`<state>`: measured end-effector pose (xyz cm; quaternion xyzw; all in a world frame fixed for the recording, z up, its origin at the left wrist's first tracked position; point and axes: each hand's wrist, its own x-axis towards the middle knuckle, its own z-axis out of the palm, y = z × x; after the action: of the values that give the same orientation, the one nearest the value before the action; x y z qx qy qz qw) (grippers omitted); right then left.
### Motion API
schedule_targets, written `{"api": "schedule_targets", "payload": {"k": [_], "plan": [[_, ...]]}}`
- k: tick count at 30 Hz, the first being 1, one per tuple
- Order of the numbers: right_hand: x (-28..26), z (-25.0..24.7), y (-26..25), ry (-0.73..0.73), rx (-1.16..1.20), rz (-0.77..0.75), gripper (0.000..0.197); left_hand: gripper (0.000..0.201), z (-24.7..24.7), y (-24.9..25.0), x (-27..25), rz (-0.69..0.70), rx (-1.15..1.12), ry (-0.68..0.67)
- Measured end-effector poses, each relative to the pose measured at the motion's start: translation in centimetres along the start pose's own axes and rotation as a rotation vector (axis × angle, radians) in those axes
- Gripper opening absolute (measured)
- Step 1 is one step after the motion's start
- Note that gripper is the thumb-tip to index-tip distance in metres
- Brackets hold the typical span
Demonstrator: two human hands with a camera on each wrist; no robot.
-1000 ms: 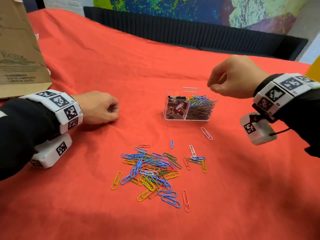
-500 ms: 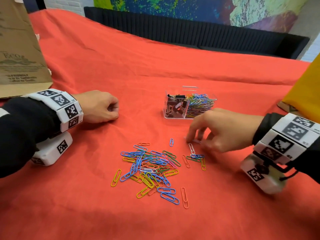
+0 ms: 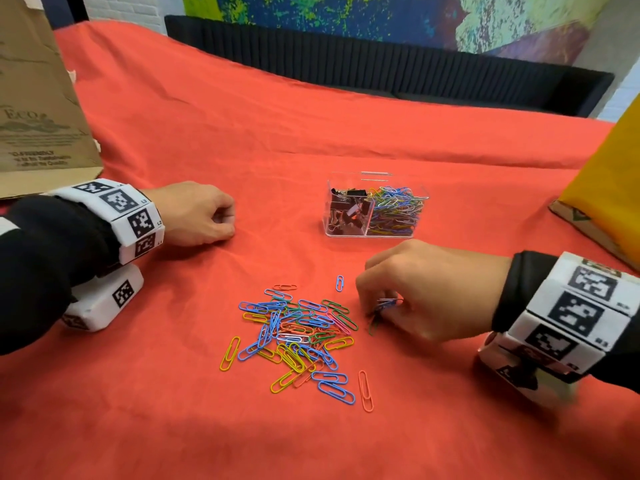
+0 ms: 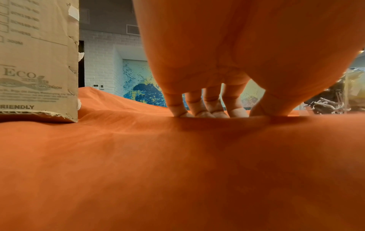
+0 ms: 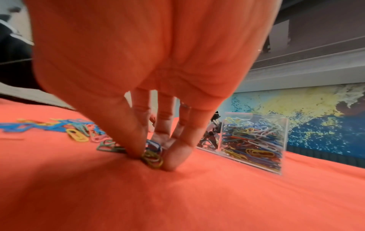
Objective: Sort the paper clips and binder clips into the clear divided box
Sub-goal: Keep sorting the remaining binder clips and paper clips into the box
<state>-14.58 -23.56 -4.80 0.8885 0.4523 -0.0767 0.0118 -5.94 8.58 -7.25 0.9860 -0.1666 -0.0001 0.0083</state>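
Observation:
A clear divided box [image 3: 375,233] stands mid-table on the red cloth, black binder clips [image 3: 346,211] in its left half and coloured paper clips [image 3: 396,211] in its right. A loose pile of coloured paper clips [image 3: 298,332] lies nearer me. At the pile's right edge my right hand [image 3: 382,308] pinches a small bunch of paper clips [image 5: 153,154] between thumb and fingers, low on the cloth. My left hand [image 3: 221,220] rests on the cloth left of the box, fingers curled under, holding nothing; its fingertips [image 4: 205,113] touch the cloth.
A brown cardboard box [image 3: 31,109] stands at the far left. A yellow object on cardboard [image 3: 606,188] sits at the right edge. A dark radiator-like panel [image 3: 381,64] runs behind the table. One orange clip [image 3: 365,391] lies apart at the pile's near side.
My right hand came down from above the box to the pile's right edge and gathered several stray clips there into a pinch. The left hand has stayed put.

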Motion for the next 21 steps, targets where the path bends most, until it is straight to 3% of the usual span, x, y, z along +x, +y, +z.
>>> {"api": "schedule_targets", "payload": {"k": [11,18,21], "plan": [[0.1,-1.5,1.5,-0.012,0.106,0.169,0.014,0.014,0.1,-0.1,0.0,0.000,-0.001,0.006],[1.8,-7.0,7.7,0.373,0.053,0.363,0.019,0.015,0.3,-0.6,0.2,0.010,-0.017,0.007],[3.5,-7.1,9.3,0.409,-0.041,0.407,0.019,0.016,0.4,-0.7,0.2,0.008,-0.019,0.009]]}}
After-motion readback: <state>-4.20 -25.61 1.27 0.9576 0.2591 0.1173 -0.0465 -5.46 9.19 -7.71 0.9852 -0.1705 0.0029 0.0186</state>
